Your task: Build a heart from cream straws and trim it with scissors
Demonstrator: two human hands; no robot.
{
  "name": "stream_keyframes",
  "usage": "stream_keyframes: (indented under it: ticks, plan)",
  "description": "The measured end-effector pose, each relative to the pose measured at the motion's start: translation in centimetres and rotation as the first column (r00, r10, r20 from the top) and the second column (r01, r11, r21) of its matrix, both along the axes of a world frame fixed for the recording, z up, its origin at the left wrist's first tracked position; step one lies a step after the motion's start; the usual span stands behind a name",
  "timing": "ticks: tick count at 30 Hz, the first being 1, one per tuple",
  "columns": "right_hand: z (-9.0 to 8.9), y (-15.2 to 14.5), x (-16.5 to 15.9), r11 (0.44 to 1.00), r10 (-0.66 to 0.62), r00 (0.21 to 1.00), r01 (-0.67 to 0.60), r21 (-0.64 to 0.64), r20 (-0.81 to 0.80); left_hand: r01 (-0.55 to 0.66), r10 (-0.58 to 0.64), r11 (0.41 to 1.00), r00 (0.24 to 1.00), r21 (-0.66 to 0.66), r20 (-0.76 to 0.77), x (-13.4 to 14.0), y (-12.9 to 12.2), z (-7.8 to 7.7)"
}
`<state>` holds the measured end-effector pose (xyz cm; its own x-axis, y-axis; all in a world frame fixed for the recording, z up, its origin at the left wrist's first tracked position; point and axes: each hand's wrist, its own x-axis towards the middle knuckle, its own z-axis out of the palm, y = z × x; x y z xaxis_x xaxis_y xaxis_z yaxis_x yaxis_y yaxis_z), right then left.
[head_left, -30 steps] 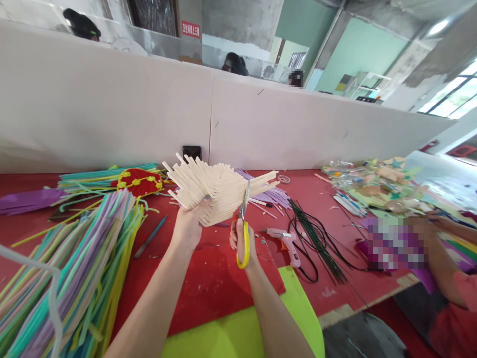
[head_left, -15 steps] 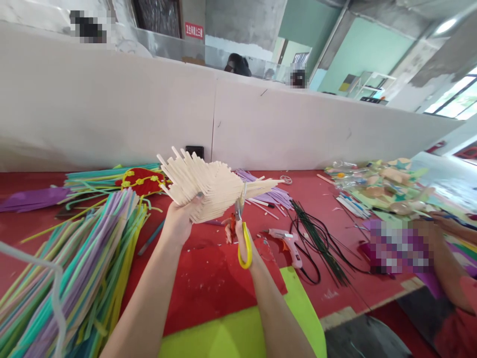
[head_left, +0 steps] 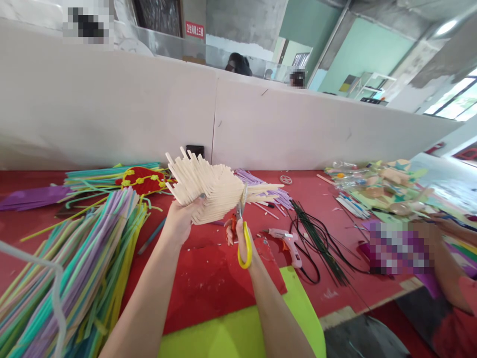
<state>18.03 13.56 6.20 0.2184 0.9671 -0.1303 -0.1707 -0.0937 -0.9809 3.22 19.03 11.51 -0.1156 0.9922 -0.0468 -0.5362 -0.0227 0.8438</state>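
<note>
My left hand (head_left: 182, 216) is closed on the left part of a cream-coloured piece (head_left: 214, 191), made of many thin fuzzy strips set side by side in a slanting, wing-like pattern. Loose strip ends fan out at its upper left, and a narrow bundle of strips points right. My right hand (head_left: 240, 238) is closed on scissors (head_left: 245, 243) with a yellow handle loop and some red at the other handle. Their blades lie upright at the piece's right edge, against the base of the narrow bundle. Some right-hand fingers are hidden behind the handles.
Coloured pipe-cleaner bundles (head_left: 85, 268) lie at left. A pink glue gun (head_left: 286, 241) and dark green stems (head_left: 320, 243) lie right of my hand. Purple strips (head_left: 257, 181) are behind. At far right, a co-worker's arm (head_left: 447, 258) is beside purple material. A white partition (head_left: 298, 129) borders the table.
The cream piece and my left hand have shifted slightly right, with the narrow bundle tilting a little lower. The scissors stay at the same edge.
</note>
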Motion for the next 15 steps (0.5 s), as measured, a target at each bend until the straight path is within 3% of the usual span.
stream_keyframes:
  ticks: [15]
  plan:
    - [-0.24, -0.10, 0.06, 1.000, 0.012, 1.000, -0.012, 0.002, -0.024, -0.008, 0.008, 1.000, 1.000, 0.010, -0.016, 0.11, 0.13, -0.24]
